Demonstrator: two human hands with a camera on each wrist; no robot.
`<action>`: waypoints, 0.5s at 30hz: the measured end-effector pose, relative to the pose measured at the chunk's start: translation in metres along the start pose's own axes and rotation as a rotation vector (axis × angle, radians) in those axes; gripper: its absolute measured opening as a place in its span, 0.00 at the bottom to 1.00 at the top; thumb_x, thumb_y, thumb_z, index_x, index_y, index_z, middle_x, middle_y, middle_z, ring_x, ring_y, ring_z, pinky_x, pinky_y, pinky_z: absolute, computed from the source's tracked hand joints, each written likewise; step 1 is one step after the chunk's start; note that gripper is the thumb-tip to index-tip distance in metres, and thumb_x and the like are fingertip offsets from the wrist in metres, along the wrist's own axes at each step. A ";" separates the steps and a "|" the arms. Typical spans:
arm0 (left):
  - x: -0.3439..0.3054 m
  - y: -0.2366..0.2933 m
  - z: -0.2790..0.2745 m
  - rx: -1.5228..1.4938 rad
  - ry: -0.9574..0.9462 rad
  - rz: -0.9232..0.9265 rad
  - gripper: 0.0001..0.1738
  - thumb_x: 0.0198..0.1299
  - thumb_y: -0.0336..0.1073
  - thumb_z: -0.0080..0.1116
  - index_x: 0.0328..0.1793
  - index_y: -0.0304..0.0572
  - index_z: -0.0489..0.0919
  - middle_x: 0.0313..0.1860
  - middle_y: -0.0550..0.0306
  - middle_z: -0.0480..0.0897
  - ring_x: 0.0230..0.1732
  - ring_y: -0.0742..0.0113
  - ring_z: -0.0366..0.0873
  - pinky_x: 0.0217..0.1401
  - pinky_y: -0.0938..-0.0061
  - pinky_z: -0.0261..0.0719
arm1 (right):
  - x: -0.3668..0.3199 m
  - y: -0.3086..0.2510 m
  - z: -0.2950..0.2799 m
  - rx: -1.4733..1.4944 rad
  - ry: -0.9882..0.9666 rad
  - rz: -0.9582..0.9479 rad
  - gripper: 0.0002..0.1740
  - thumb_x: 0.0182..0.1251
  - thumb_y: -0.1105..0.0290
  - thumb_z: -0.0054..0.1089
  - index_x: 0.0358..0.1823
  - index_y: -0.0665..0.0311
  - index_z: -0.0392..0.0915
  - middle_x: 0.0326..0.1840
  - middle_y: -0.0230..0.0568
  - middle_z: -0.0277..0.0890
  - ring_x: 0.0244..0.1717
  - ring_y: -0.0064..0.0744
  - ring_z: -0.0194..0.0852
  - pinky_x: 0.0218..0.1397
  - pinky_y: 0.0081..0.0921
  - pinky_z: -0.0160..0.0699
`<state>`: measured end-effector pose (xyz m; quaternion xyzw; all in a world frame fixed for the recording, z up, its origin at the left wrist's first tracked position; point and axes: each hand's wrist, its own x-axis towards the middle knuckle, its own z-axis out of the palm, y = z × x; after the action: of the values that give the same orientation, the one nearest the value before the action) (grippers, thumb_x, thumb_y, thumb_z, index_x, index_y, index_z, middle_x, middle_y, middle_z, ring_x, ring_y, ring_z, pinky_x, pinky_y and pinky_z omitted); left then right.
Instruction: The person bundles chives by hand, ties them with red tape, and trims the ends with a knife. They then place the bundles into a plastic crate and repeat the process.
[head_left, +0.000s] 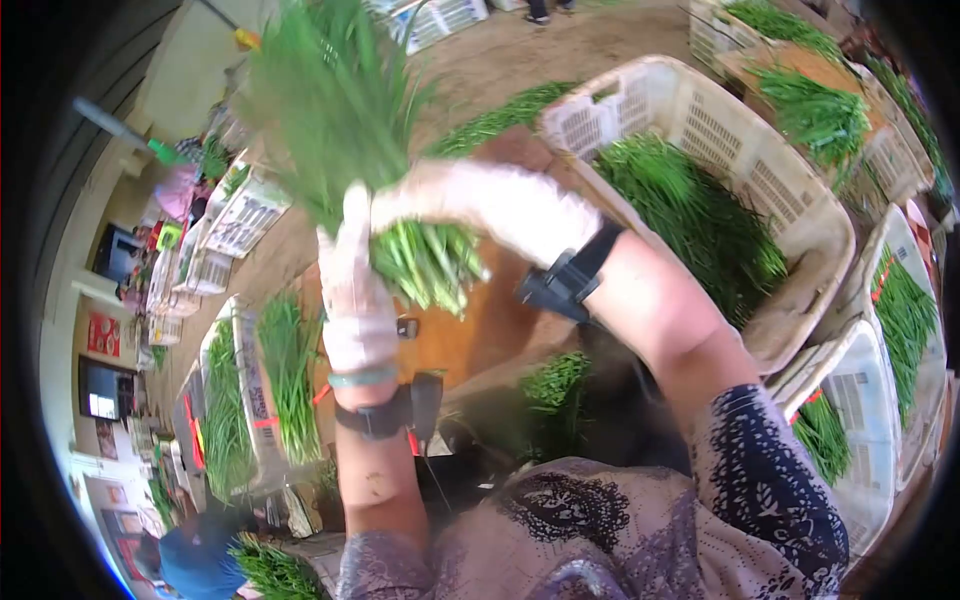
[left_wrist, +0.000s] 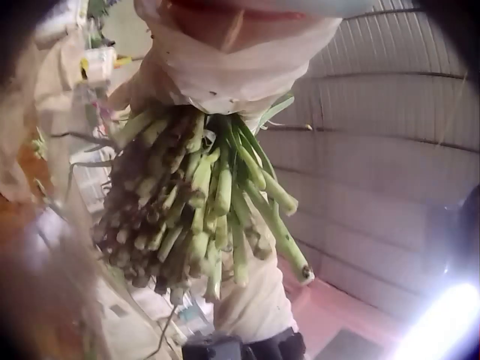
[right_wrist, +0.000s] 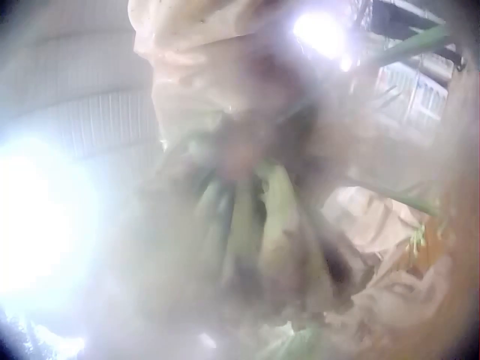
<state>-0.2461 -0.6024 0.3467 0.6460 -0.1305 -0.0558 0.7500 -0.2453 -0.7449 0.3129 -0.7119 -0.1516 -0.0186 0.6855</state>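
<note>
1. Bunch of long green stalks [head_left: 335,120] is in the air in front of the person, and we see it held by two gloved hands together.
2. We see the left hand [head_left: 352,285] upright along the near side of the bunch, its glove gripping around the stalks.
3. We find the right hand [head_left: 480,200] coming across from the other side; it also grips the bunch, close beside the left one.
4. Above the hands we see the leaves spreading upward, a little blurred; below them the pale cut ends [left_wrist: 202,225] hang out, uneven in length.
5. Under the bunch we notice an orange-brown board [head_left: 470,350].
6. To the right we see a large white crate [head_left: 705,125] with more green leaves [head_left: 690,225] lying inside.
7. To the left we see another tied bundle [head_left: 290,375] with red band.
8. In the right wrist view we cannot tell fine details, because it is blurred.
</note>
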 end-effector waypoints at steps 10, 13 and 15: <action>-0.025 -0.106 -0.251 0.122 0.220 -0.477 0.40 0.61 0.62 0.58 0.67 0.34 0.71 0.57 0.52 0.79 0.54 0.65 0.76 0.60 0.70 0.71 | 0.058 0.130 0.205 -0.139 -0.239 0.060 0.22 0.58 0.52 0.59 0.38 0.67 0.82 0.37 0.52 0.82 0.40 0.40 0.79 0.46 0.36 0.72; -0.009 -0.149 -0.283 -0.143 0.210 -0.479 0.26 0.63 0.47 0.60 0.61 0.35 0.77 0.52 0.56 0.82 0.49 0.68 0.78 0.56 0.75 0.73 | 0.082 0.099 0.223 -0.551 -0.369 0.448 0.30 0.57 0.44 0.59 0.45 0.65 0.82 0.41 0.53 0.82 0.46 0.47 0.79 0.52 0.37 0.72; -0.006 -0.162 -0.302 -0.225 0.231 -0.553 0.24 0.62 0.45 0.60 0.58 0.36 0.79 0.49 0.57 0.83 0.45 0.67 0.79 0.52 0.74 0.74 | 0.083 0.065 0.209 -0.655 -0.422 0.535 0.34 0.56 0.39 0.58 0.46 0.64 0.82 0.43 0.53 0.82 0.47 0.47 0.79 0.53 0.36 0.73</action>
<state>-0.1568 -0.3382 0.1473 0.5723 0.1430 -0.1979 0.7829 -0.1884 -0.5249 0.2570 -0.8929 -0.0849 0.2568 0.3600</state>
